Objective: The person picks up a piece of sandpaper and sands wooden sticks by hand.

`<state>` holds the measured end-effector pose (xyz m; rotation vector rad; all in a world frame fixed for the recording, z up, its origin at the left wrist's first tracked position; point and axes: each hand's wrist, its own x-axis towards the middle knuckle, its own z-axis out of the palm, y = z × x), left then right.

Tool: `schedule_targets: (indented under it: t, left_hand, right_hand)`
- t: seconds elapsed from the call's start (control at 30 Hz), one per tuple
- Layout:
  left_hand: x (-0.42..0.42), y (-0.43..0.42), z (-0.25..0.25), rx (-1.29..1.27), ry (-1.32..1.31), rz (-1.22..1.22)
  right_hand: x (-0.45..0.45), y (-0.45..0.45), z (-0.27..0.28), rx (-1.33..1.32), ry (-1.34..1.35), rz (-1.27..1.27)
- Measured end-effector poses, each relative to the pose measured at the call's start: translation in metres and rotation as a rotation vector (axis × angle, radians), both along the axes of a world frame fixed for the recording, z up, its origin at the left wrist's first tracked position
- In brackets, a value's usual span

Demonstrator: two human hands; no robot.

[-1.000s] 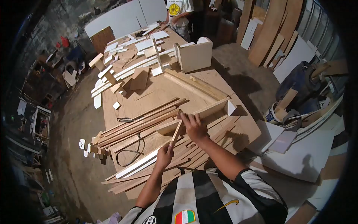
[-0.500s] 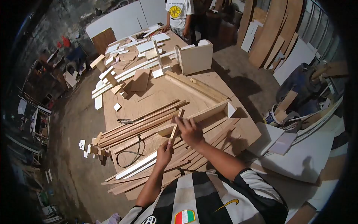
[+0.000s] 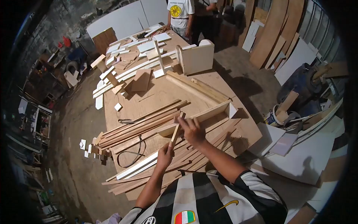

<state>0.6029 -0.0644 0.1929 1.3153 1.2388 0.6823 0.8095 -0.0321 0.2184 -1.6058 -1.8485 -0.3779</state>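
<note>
My left hand [image 3: 164, 156] is closed around the lower end of a short, narrow wooden strip [image 3: 175, 133], which slants up and away from me above the workbench. At the strip's upper part, my right hand [image 3: 193, 131] has its thumb and fingers bent around a small brown piece [image 3: 176, 120] that looks like folded sandpaper, pressed against the wood. The fingers partly hide this piece. Beneath and beside my hands lie long thin wooden strips [image 3: 138, 128] and white-faced strips [image 3: 138, 168]. A long board [image 3: 209, 112] with a white end rests just beyond my right hand.
The plywood workbench [image 3: 126, 106] carries a black cord loop [image 3: 128, 164], a wooden box piece [image 3: 197, 59] and many offcuts. Two people stand at its far end, one in a white shirt [image 3: 181, 11]. Tall boards [image 3: 268, 33] lean at right, near a bucket [image 3: 275, 114].
My right hand has shifted slightly along the strip while my left keeps its hold. The view has moved a little, and more of the second person shows at the far end.
</note>
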Motion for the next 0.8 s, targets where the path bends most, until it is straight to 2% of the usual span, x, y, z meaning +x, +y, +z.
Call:
schedule_targets:
  t: [0.1, 0.2, 0.37, 0.43, 0.5, 0.57, 0.6, 0.63, 0.7, 0.8]
  left_hand:
    - [0.002, 0.0, -0.007, 0.048, 0.031, -0.015]
    - [0.002, 0.005, -0.011, 0.035, 0.031, 0.007]
    - [-0.006, 0.004, -0.016, 0.051, 0.113, -0.01]
    - [0.002, 0.006, -0.018, 0.066, 0.067, -0.026]
    - [0.008, 0.005, -0.014, 0.067, 0.019, -0.003]
    - [0.011, 0.005, -0.007, 0.069, -0.029, 0.017]
    - [0.011, 0.005, -0.002, 0.062, -0.004, 0.031]
    - [0.011, 0.006, 0.0, 0.055, 0.021, 0.045]
    - [0.009, 0.012, -0.012, 0.091, 0.004, 0.024]
    - [0.01, 0.01, -0.013, 0.082, 0.01, -0.007]
  right_hand:
    - [0.007, 0.009, 0.013, -0.135, 0.107, -0.124]
    - [-0.013, -0.006, 0.0, -0.056, -0.015, 0.018]
    - [-0.012, -0.011, -0.004, -0.057, -0.013, 0.12]
    - [0.0, 0.004, 0.016, -0.065, -0.004, -0.062]
    - [-0.006, 0.0, 0.014, -0.07, 0.002, -0.065]
    - [-0.026, -0.018, -0.003, -0.052, -0.138, 0.022]
    - [-0.029, -0.022, -0.006, 0.111, -0.171, 0.108]
    - [-0.027, -0.021, -0.008, 0.113, -0.173, 0.107]
    - [-0.022, -0.019, -0.008, -0.1, -0.027, 0.104]
    - [-0.005, -0.001, 0.013, -0.059, -0.02, -0.044]
